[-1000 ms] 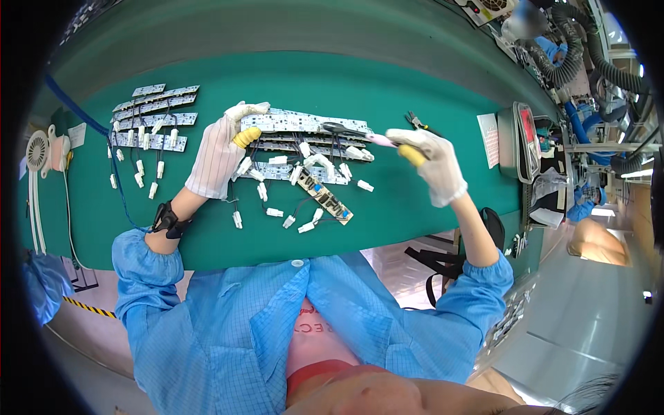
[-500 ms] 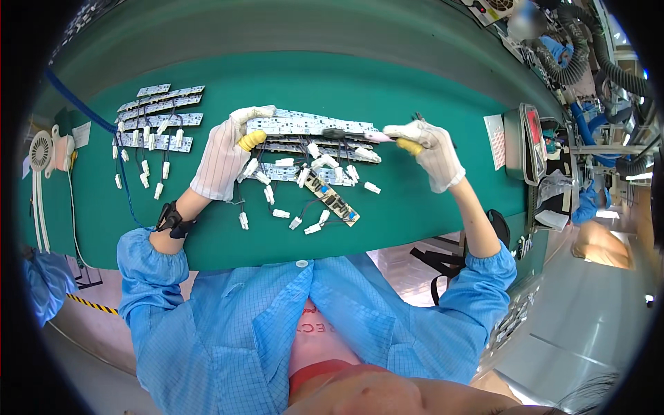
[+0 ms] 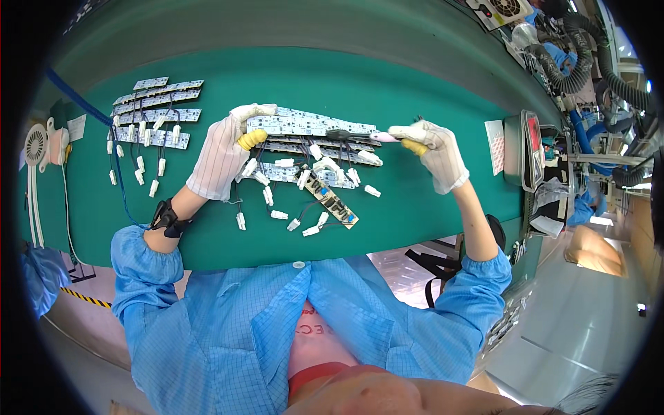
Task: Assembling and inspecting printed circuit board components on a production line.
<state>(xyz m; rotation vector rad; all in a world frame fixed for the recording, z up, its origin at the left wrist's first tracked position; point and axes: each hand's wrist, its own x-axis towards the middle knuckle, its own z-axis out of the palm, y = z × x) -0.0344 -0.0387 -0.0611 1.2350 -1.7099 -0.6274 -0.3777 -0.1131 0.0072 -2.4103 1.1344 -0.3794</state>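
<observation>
Holding 1 pink-handled tool (image 3: 375,137) is 1 right hand (image 3: 437,155).

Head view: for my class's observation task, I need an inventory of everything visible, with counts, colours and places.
Left board strips: about five, white, table's left
Middle board strips: several overlapping, white, between the hands
Component board: one, tan, near the middle strips
Plug connectors: many, white, among both groups
Hand tool: one, black and pink, in right hand
Round slotted item: one, white, far left
Cord: one, blue, left
Printed sheet: one, white and red, right
Hoses: several, grey, upper right
Table: one, green, centre
Wristband: one, black, left wrist
Coat: one, blue, on the person
Left hand: one, white-gloved, gripping middle strips' left end
Right hand: one, white-gloved, holding the tool
</observation>
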